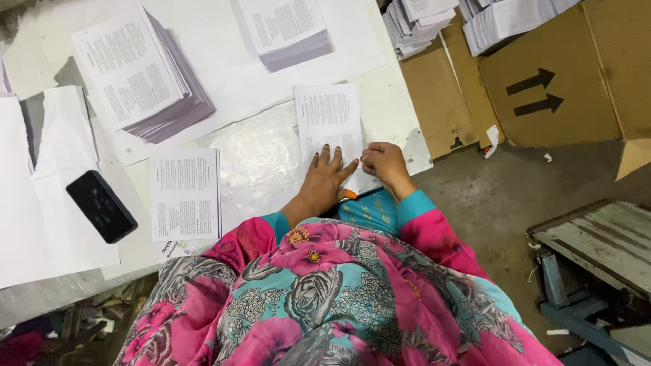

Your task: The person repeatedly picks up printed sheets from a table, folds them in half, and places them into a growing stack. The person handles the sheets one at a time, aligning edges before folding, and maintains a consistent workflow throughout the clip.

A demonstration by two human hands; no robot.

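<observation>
The left hand (pixel 324 177) lies flat, fingers spread, on a printed sheet (pixel 329 125) at the table (pixel 258 156) centre. The right hand (pixel 384 163), at three o'clock of it, pinches the sheet's lower right edge. Stacks of printed sheets (pixel 139 74) sit at ten o'clock. A cardboard box (pixel 556 81) at two o'clock holds more stacks.

White-papered table (pixel 224 54): printed-sheet stacks (pixel 139 74), loose sheet (pixel 184 193), black phone (pixel 102 206).

A printed sheet (pixel 329 122) lies under both hands, a phone (pixel 101 206) far left, stacks (pixel 139 71) behind.
</observation>
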